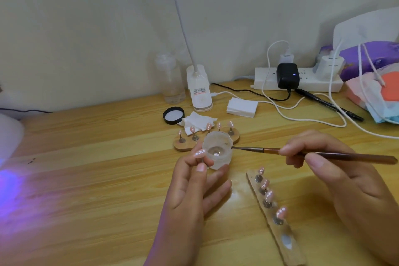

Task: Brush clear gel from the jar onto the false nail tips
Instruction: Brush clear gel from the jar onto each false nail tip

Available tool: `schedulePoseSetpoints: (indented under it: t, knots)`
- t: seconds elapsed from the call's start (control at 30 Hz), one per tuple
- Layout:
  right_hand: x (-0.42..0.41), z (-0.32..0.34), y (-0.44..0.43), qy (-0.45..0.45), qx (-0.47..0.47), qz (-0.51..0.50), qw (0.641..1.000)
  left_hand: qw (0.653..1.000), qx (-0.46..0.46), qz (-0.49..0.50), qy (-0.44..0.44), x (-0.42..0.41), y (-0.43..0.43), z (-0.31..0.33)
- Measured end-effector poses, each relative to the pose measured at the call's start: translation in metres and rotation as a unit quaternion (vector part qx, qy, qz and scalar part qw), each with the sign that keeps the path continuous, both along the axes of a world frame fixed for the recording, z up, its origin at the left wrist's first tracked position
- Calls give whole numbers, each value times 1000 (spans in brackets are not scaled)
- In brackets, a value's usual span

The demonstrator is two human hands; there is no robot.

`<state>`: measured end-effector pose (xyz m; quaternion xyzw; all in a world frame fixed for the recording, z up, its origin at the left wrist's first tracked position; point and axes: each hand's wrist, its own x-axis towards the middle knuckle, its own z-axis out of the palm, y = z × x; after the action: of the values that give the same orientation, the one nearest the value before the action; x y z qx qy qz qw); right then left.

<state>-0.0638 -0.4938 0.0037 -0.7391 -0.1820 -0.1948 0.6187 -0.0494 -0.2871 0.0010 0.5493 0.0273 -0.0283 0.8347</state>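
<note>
Desk point(86, 157): pale wood, bearing everything below; violet glow spilling across the left edge.
Right hand point(336, 170): closed in a pinch around the brush handle, thumb and forefinger near the ferrule, remaining fingers curled beneath.
Left hand point(194, 183): raised off the desk, thumb and fingertips gripping the jar; also pinching one nail tip on its stand against the jar's side, two lower fingers spread loose.
Straight wooden strip point(278, 229): lying just right of the left hand, four pink nail tips point(281, 211) upright on metal pegs, one socket bare at the near end.
Curved wooden stand point(185, 144): behind the jar, partly hidden, five more tips standing on it.
Brush point(302, 152): held almost level, bristles at the jar's right rim (wiping or just leaving, cannot tell which).
Jar point(218, 151): small, frosted, open, tilted toward the camera; clear gel low inside.
Black lid point(173, 115): set aside, well apart, beside a crumpled wipe.
Step in hand: loading the brush with gel, seemingly scraping excess on the rim.
Next move: likely carrying the loaded bristles to the pinched tip; calls for a steady, light stroke and a level jar.
</note>
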Motion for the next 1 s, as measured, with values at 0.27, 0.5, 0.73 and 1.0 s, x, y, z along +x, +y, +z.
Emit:
schedulePoseSetpoints:
  t: [0.27, 0.5, 0.73, 1.0]
  knots:
    - [12, 0, -4, 101, 146, -24, 984, 999, 10, 25, 28, 2, -2, 4]
    - [19, 4, -7, 148, 245, -1, 958, 998, 4, 61, 31, 3, -1, 5]
    - [20, 1, -10, 151, 269, 3, 951, 969, 212, -109, -61, -12, 1, 1]
    - [15, 1, -9, 106, 199, 27, 974, 972, 208, -85, -66, -10, 0, 5]
